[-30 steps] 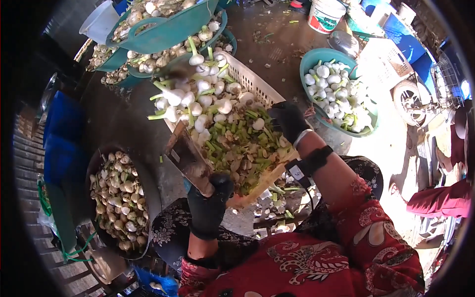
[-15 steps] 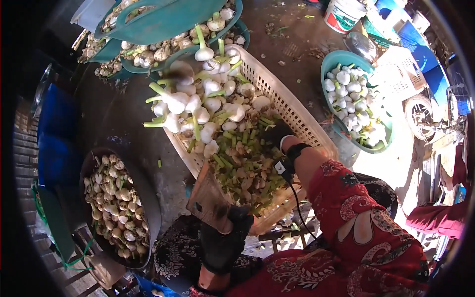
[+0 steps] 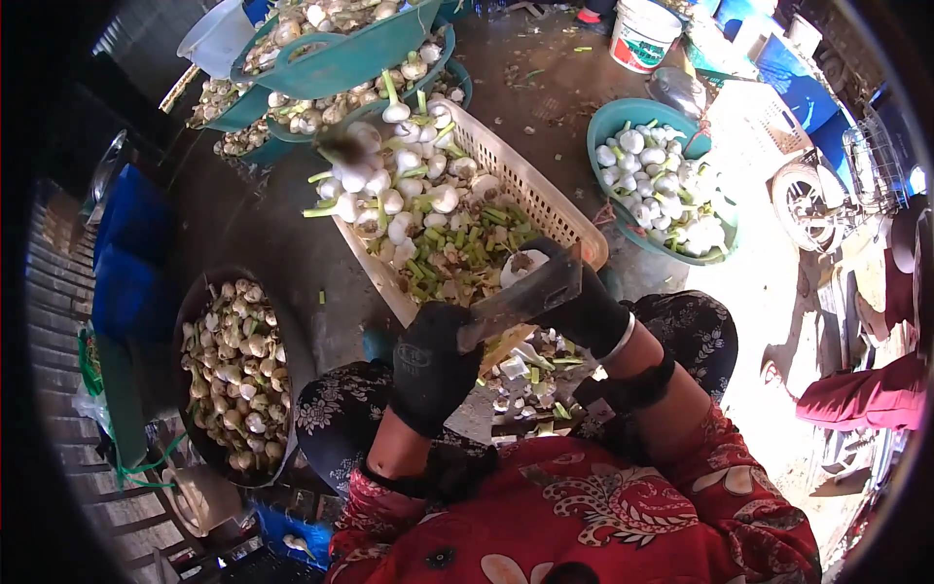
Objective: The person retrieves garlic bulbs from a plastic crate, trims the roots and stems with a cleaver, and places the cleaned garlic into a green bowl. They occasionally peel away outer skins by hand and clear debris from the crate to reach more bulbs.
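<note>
My left hand (image 3: pixel 433 358), in a black glove, is closed round the end of a broad, flat cleaver (image 3: pixel 525 299). The blade reaches rightward across the front of my right hand (image 3: pixel 587 310). That hand, also black-gloved, has its fingers round a white garlic bulb (image 3: pixel 522 266), just beyond the blade. Whether the blade touches the bulb I cannot tell. Both hands are over the near end of a cream plastic crate (image 3: pixel 530 185). Trimmed garlic bulbs (image 3: pixel 443 200) with short green stems fill its far part, and cut stems and skins (image 3: pixel 448 253) lie nearer me.
Unpeeled garlic fills a dark round tub (image 3: pixel 304 365) at the left. A green tub (image 3: pixel 605 131) of white bulbs stands at the right. Stacked green tubs (image 3: pixel 355 49) of garlic are at the far left. A white bucket (image 3: pixel 644 34) stands farther back. Scraps (image 3: pixel 535 380) lie below the crate.
My right hand has come out of the cut stems and now holds a garlic bulb nearer me. My left hand has lifted the cleaver and swung it rightward to that hand.
</note>
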Demonstrator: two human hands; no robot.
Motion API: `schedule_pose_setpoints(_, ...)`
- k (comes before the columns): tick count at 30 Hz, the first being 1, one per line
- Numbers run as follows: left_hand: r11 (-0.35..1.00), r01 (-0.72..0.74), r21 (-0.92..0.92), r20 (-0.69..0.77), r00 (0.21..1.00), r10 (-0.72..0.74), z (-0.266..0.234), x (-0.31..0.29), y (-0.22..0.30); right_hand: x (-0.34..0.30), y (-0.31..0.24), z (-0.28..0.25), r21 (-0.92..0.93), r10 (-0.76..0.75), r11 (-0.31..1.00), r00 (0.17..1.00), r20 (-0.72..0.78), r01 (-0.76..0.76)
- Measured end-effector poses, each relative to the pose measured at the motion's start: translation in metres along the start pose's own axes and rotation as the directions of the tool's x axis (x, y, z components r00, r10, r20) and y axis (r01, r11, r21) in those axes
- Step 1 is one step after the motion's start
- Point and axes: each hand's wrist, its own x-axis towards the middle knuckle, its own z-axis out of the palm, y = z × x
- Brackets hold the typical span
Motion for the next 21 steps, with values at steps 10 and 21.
schedule_pose_setpoints(10, 0.978, -0.089, 0.187, 0.063, 0.995, 0.079, -0.012, -0.021, 0.035, -0.039, -0.027, 0.001, -0.115, -0.180, 0.974, 0.975, 0.132, 0.196)
schedule_pose_setpoints(21, 0.972, -0.153, 0.180, 0.071, 0.987, 0.142, -0.003, -0.036, -0.018, -0.055, -0.078, 0.008, -0.492, -0.439, 0.753, 0.891, 0.117, 0.436)
